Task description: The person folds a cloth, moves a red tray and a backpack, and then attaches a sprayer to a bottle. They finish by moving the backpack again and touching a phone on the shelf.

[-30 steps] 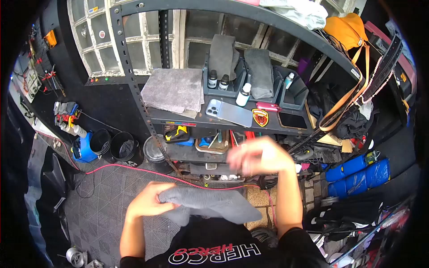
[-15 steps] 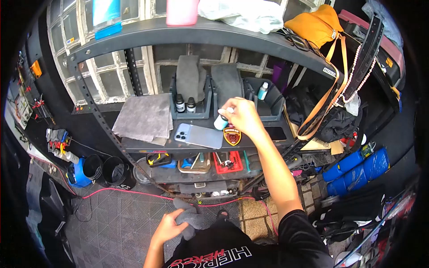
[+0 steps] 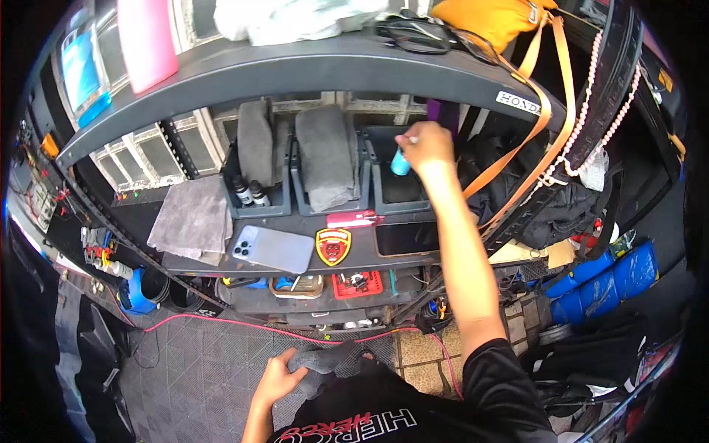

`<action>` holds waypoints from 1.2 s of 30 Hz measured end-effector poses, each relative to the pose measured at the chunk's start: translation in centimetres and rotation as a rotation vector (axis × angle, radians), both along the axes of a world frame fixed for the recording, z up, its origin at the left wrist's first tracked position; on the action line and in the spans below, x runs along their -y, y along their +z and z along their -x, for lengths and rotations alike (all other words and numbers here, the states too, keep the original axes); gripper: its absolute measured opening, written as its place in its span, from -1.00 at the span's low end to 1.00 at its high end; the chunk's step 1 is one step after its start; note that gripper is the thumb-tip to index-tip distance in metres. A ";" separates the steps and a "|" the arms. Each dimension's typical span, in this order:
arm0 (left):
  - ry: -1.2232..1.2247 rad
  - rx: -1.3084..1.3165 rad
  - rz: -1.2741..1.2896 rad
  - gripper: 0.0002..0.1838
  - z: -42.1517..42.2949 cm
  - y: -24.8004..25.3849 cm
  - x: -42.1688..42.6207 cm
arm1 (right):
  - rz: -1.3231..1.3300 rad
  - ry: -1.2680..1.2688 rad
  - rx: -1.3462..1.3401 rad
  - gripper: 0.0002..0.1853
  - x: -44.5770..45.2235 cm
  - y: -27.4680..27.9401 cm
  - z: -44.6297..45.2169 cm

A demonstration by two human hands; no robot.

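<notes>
My right hand is closed at the top of a small teal bottle, in the mouth of the right-hand grey bin. Whether the bottle touches the bin floor I cannot tell. Down by my body, my left hand grips a crumpled grey microfiber cloth. Two small dark bottles stand in the left bin beside a folded grey towel. Another grey towel fills the middle bin.
On the shelf lie a blue phone, a red-yellow badge, a dark phone, a red packet and stacked grey cloths. Orange straps hang at the right. A red hose crosses the floor.
My right hand has moved right and deeper, taking the bottle from above the badge to the right bin. The view has shifted right. My left hand still holds the cloth.
</notes>
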State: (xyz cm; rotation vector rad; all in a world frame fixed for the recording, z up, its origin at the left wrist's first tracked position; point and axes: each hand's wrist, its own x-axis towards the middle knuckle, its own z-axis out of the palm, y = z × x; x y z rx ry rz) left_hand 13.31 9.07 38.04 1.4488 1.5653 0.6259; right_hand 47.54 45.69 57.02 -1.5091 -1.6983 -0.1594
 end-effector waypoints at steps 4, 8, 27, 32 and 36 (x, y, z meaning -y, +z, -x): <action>-0.013 0.040 -0.004 -0.65 -3.8 1.2 -2.1 | -0.071 0.156 -0.090 -0.80 -3.5 -3.1 1.7; -0.016 0.001 -0.022 -0.64 -5.5 -0.3 -2.9 | 0.059 0.322 -0.102 -0.85 -6.5 -4.7 1.7; 0.053 0.759 0.206 -0.70 1.3 0.5 -7.4 | 0.693 0.685 -0.409 -0.69 25.6 -18.4 13.3; 0.072 0.728 0.081 -0.88 6.2 -2.2 -7.3 | 0.811 0.680 -0.093 -0.71 25.2 -15.5 14.8; 0.023 0.786 0.059 -0.83 7.6 -0.1 -7.1 | 0.760 0.704 -0.223 -0.75 25.5 -15.8 17.8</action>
